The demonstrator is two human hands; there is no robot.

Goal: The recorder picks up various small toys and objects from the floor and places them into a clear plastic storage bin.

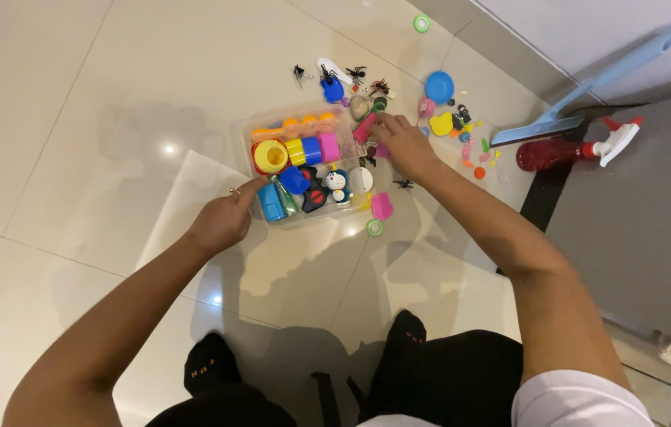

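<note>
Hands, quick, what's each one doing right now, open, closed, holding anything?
Left hand: loosely curled, thumb touching the near edge of the clear toy bin, gripping nothing visible.
Right hand: fingers closed on a pink toy piece.

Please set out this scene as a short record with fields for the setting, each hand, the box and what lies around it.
Setting: pale tiled floor, seen from above.
Left hand: rests at the near edge of the clear plastic box.
Right hand: at the box's far right corner, fingers on a pink toy piece.
Box contents: yellow cup, blue and pink blocks, small blue-and-white figure.
Around it: toy insects, blue bowl, red spray bottle, light blue squeegee.
</note>
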